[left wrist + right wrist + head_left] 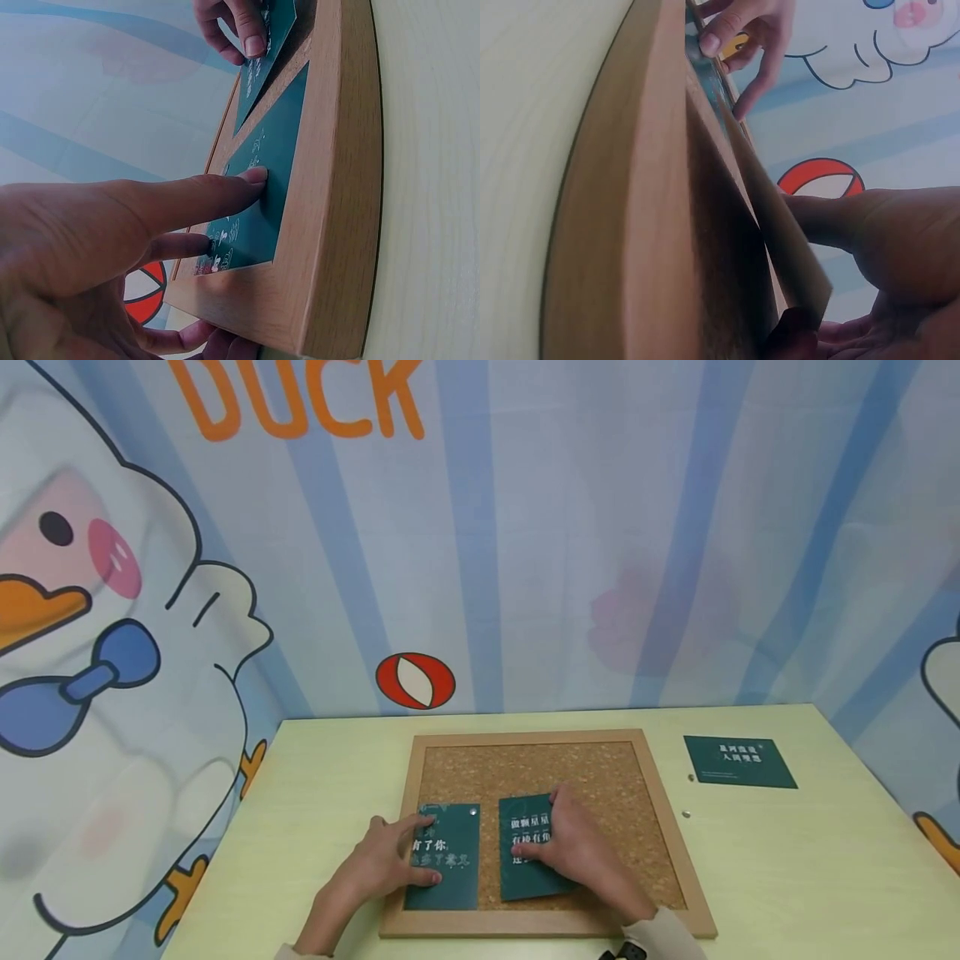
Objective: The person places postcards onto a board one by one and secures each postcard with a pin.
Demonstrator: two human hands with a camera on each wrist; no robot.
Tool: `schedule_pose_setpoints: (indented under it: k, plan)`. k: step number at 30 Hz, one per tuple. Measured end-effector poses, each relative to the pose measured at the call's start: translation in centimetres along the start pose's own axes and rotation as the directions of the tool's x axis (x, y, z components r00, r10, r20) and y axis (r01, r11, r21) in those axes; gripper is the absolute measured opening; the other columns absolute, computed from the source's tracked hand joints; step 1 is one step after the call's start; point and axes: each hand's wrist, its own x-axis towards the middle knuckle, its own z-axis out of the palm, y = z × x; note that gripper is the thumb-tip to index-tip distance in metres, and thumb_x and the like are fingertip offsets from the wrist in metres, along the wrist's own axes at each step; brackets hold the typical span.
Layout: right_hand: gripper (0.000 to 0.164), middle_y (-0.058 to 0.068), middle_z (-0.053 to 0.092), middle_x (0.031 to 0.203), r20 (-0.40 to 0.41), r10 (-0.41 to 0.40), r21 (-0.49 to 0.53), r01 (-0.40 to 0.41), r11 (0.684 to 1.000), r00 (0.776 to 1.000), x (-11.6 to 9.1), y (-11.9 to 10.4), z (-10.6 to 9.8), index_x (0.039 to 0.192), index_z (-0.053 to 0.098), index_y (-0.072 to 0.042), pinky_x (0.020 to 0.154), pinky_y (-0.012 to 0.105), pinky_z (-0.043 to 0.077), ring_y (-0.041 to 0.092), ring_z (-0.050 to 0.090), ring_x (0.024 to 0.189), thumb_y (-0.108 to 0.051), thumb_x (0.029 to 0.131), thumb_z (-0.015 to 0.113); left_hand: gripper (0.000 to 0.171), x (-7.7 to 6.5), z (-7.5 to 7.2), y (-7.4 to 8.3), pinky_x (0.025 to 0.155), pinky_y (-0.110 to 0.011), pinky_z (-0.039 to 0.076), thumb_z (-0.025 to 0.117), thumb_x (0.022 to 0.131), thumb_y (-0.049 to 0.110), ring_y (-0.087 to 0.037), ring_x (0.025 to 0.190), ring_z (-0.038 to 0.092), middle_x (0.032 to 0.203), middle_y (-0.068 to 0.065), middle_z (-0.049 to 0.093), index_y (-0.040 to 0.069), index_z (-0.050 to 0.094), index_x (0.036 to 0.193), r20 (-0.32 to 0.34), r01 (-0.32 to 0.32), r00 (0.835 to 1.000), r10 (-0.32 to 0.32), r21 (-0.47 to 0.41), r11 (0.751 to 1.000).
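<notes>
Cork board [525, 772], rectangular, speckled brown and bordered by a light wooden frame [540, 925], lies flat on a smooth, pale yellow table [810, 877]. The person's bare right hand [581, 847] pinches a dark green rectangular card with white Chinese characters [531, 883] over the lower middle of the cork, its thumb lying across the printed face. In the right wrist view this card slants up off the board, with a fingertip beneath its raised end. The bare left hand [384, 852] is spread, thumb and forefinger well apart, both tips resting on a second dark green card [461, 889] in the lower left part of the board. Its other fingers are down beside the frame's outer side; whether they touch it I cannot tell. This second card lies flat, with a strip of bare cork between it and the pinched one. A third dark green card [738, 762], also lettered in white, lies on the table right of the board, well apart from both hands. A small, round silver pin [473, 812] sits at the second card's upper right corner. Two small metallic pieces [686, 814] lie on the table, one just beside the third card, the other near the frame's right side.
</notes>
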Motion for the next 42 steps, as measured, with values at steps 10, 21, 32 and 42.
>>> schedule_pose_setpoints:
  k: [10, 21, 32, 42]
  plan:
    - [0.109, 0.025, 0.062, 0.117, 0.043, 0.035, -0.109, -0.030, 0.994, 0.998, -0.4, -0.3, 0.5, 0.145, 0.036, 0.008, 0.091, 0.051, 0.055, 0.030, 0.064, 0.103, -0.049, 0.073, 0.093, 0.088, 0.1, 0.0, 0.1, 0.090, -0.063, 0.052, 0.097, 0.070, 0.042, -0.035, 0.099, 0.055, 0.119, -0.021, 0.048, 0.024, 0.060, 0.147, 0.009, 0.014, 1.000, -0.014, 0.013, 1.000]
    - [0.089, 0.018, 0.063, 0.098, 0.028, -0.079, -0.178, 0.083, 0.981, 0.996, -0.5, -0.3, 1.0, 0.129, 0.045, 0.004, 0.070, 0.042, 0.058, 0.021, 0.062, 0.077, -0.053, 0.076, 0.089, 0.087, 0.1, -0.1, 0.0, 0.088, -0.060, 0.052, 0.098, 0.069, 0.039, -0.034, 0.098, 0.053, 0.118, -0.021, 0.048, 0.021, 0.061, 0.146, -0.004, -0.025, 1.000, 0.024, -0.009, 1.000]
    - [0.093, 0.023, 0.066, 0.108, 0.040, -0.155, -0.278, 0.160, 0.947, 0.987, -0.7, 0.0, 1.0, 0.137, 0.048, 0.003, 0.078, 0.051, 0.059, 0.035, 0.069, 0.090, -0.061, 0.079, 0.083, 0.087, 0.0, 0.1, 0.3, 0.088, -0.061, 0.052, 0.097, 0.071, 0.040, -0.034, 0.097, 0.053, 0.117, -0.021, 0.046, 0.022, 0.059, 0.147, 0.012, 0.003, 1.000, -0.003, 0.000, 1.000]
    - [0.101, 0.029, 0.062, 0.126, 0.081, -0.138, -0.319, 0.157, 0.935, 0.987, -0.6, 0.2, 0.9, 0.150, 0.046, 0.000, 0.088, 0.058, 0.056, 0.045, 0.066, 0.108, -0.067, 0.081, 0.078, 0.086, -0.2, 0.0, 0.6, 0.086, -0.061, 0.052, 0.095, 0.074, 0.039, -0.035, 0.099, 0.051, 0.117, -0.022, 0.045, 0.020, 0.056, 0.149, 0.020, -0.015, 1.000, 0.014, 0.034, 0.999]
